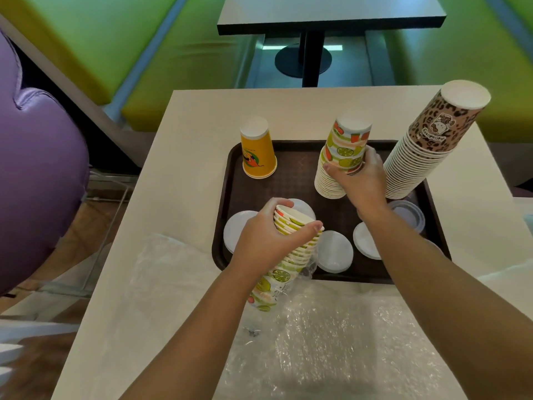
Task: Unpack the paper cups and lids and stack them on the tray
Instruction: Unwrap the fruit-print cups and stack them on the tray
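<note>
A dark brown tray [291,180] lies on the beige table. On it stand upside-down cup stacks: a short orange stack [257,153], a lime-patterned stack [340,157] and a tall leopard-print stack [427,145]. My right hand [359,180] grips the lime-patterned stack near its top. My left hand [268,235] holds a tilted sleeve of lime-patterned cups [284,255], its lower end still in clear plastic wrap. White lids [334,251] lie on the tray's near side, and a clear lid stack [406,215] sits at the right.
Crumpled clear plastic wrapping [326,336] covers the near part of the table [187,168]. A purple seat [34,168] is at the left. Another table [331,13] and green benches stand beyond.
</note>
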{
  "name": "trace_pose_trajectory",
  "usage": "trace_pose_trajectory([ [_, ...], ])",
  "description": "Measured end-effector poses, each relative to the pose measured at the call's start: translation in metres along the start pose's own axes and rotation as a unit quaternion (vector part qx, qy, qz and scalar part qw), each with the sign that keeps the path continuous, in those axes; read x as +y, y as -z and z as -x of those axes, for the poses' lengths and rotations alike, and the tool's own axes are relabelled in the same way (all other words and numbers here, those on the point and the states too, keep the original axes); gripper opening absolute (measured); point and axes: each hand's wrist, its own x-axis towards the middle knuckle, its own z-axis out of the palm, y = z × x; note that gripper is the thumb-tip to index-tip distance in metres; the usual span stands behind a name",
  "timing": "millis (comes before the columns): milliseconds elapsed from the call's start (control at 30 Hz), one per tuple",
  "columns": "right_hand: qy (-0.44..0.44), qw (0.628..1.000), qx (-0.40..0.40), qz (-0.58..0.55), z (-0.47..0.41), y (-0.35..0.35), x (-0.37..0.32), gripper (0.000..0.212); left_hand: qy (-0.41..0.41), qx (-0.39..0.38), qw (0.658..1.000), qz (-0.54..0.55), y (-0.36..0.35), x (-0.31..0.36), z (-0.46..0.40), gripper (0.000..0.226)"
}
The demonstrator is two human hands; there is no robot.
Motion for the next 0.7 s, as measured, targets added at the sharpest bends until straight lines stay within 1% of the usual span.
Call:
trace_pose_trajectory([
  [67, -0.023, 0.999, 0.003, -0.039, 0.009, 0.004, 0.001, 0.076, 0.004, -0.001, 1.0, -0.007, 0.0, 0.001, 0.001, 0.056],
  [100, -0.028, 0.998, 0.02, -0.058, 0.019, 0.007, 0.001, 0.076, 0.006, -0.001, 1.0, -0.012, 0.0, 0.001, 0.001, 0.058],
  [167, -0.011, 0.994, 0.068, -0.082, 0.045, 0.011, 0.0, 0.065, 0.01, -0.001, 1.0, -0.027, 0.0, 0.002, 0.003, 0.063],
  [200, 0.005, 0.993, 0.08, -0.091, 0.059, 0.012, 0.0, 0.056, 0.011, -0.002, 0.999, -0.034, 0.0, 0.002, 0.003, 0.064],
  [233, 0.014, 0.992, 0.073, -0.098, 0.073, 0.012, 0.001, 0.048, 0.012, -0.004, 0.999, -0.042, -0.001, 0.002, 0.005, 0.064],
  [267, 0.02, 0.994, 0.047, -0.099, 0.084, 0.012, 0.001, 0.043, 0.014, -0.007, 0.999, -0.05, -0.002, 0.001, 0.006, 0.061],
  [300, 0.026, 0.996, 0.005, -0.089, 0.093, 0.012, 0.0, 0.038, 0.015, -0.01, 0.998, -0.059, -0.003, 0.001, 0.007, 0.059],
  [367, 0.03, 0.993, -0.096, -0.067, 0.105, 0.017, -0.004, 0.028, 0.009, -0.014, 0.997, -0.078, -0.007, 0.002, 0.01, 0.057],
  [400, 0.026, 0.986, -0.149, -0.074, 0.109, 0.021, -0.009, 0.025, 0.005, -0.016, 0.996, -0.086, -0.008, 0.002, 0.012, 0.057],
  [433, 0.013, 0.975, -0.204, -0.09, 0.112, 0.027, -0.015, 0.027, 0.001, -0.016, 0.995, -0.093, -0.01, 0.002, 0.013, 0.057],
  [500, -0.034, 0.94, -0.318, -0.122, 0.114, 0.037, -0.024, 0.041, -0.005, -0.016, 0.993, -0.119, -0.014, 0.002, 0.014, 0.058],
  [533, -0.047, 0.924, -0.362, -0.116, 0.113, 0.041, -0.026, 0.047, -0.012, -0.014, 0.99, -0.142, -0.016, 0.002, 0.015, 0.059],
  [567, -0.047, 0.914, -0.389, -0.103, 0.113, 0.043, -0.028, 0.052, -0.024, -0.013, 0.986, -0.166, -0.018, 0.002, 0.015, 0.061],
  [600, -0.043, 0.911, -0.399, -0.089, 0.113, 0.043, -0.028, 0.057, -0.036, -0.012, 0.982, -0.184, -0.02, 0.001, 0.015, 0.064],
  [700, -0.051, 0.922, -0.375, -0.075, 0.112, 0.045, -0.027, 0.065, -0.042, -0.013, 0.979, -0.199, -0.023, 0.002, 0.017, 0.074],
])
